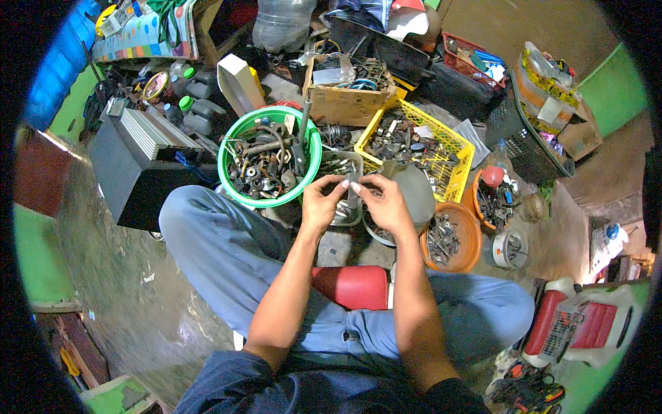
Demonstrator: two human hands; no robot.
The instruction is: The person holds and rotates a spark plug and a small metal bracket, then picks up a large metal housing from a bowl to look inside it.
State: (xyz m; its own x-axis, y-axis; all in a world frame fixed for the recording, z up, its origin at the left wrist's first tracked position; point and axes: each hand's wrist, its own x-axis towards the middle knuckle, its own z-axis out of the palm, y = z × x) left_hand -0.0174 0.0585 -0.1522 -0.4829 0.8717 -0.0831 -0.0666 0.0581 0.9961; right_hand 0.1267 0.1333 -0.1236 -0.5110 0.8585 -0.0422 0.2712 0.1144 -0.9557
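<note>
My left hand [324,201] and my right hand [380,201] meet in front of me, thumbs and fingers pinched on a small dark piece [352,178] that is too small to make out clearly. Beneath them is a grey plastic container [356,217] with small metal parts in it. Left of my hands stands a green basin [227,176] full of assorted metal parts. Behind and to the right is a yellow crate [463,159] of parts, with a round grey-green object [414,196] in front of it.
Orange tubs [469,248] and a white bucket [517,252] sit at right. A dark cabinet [131,190] stands left, a wooden box [345,103] behind, and a black basket [510,131] at back right. A red cushion [348,286] lies between my legs.
</note>
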